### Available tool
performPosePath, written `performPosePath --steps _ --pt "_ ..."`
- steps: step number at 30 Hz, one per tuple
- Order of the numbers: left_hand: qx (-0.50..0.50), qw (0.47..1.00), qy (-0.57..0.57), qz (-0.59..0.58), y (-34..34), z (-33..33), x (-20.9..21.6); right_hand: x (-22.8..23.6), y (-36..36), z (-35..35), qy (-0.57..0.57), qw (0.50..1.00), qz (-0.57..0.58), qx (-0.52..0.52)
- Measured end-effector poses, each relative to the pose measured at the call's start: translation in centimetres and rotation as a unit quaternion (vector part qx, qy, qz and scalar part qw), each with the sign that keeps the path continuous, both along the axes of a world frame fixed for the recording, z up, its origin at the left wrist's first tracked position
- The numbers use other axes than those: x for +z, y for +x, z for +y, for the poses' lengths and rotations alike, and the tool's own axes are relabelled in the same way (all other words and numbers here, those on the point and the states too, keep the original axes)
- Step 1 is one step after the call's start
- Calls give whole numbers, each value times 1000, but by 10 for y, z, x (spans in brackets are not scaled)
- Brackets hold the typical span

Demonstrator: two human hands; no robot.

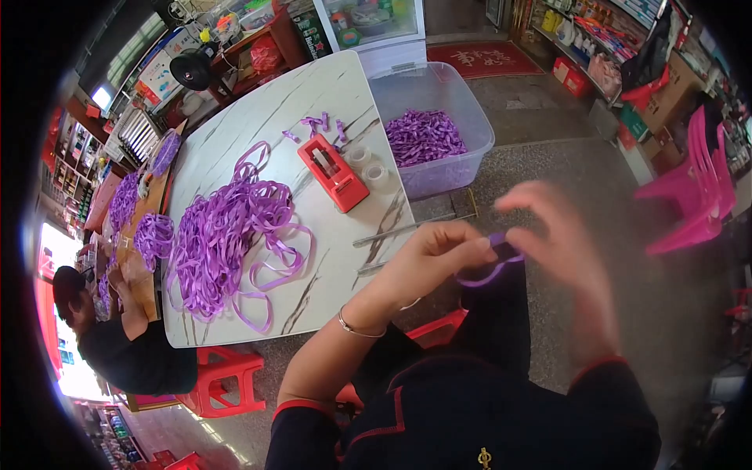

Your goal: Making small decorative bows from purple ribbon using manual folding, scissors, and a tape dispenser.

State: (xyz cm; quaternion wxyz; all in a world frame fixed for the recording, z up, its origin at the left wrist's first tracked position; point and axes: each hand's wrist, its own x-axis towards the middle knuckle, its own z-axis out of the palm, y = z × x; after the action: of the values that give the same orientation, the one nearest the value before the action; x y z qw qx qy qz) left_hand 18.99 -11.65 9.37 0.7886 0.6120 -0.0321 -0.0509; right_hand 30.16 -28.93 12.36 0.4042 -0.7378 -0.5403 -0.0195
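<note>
My left hand (445,249) pinches a short wound piece of purple ribbon (497,240) between thumb and fingers, in front of my body. A loop of the same ribbon hangs beneath it. Beside it, my right hand (552,231) is blurred by motion, its thumb close to the ribbon and its forefinger raised apart from the thumb. On the marble-patterned table (317,82) to the left lies a large heap of purple ribbon (223,243). A red tape dispenser (333,172) stands near the table's right side, with two clear tape rolls (377,172) and several small purple pieces (315,123) around it.
A clear plastic tub (462,168) full of purple ribbon pieces stands against the table's right edge. Metal bars (403,229) stick out at that edge. On the left, another person (129,337) sits by more purple bundles (153,236). Pink chairs (693,184) stand at the right.
</note>
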Motion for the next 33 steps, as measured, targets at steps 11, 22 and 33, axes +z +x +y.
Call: performPosePath --steps 11,22,33 --pt "144 977 149 -54 7 -13 -11 -74 -60 16 85 842 529 67" --pt "110 975 -191 5 -22 19 -5 -177 -62 -45 -79 990 119 -6" --pt "108 983 -53 139 -54 47 -32 -139 3 -74 -108 965 -140 -194"
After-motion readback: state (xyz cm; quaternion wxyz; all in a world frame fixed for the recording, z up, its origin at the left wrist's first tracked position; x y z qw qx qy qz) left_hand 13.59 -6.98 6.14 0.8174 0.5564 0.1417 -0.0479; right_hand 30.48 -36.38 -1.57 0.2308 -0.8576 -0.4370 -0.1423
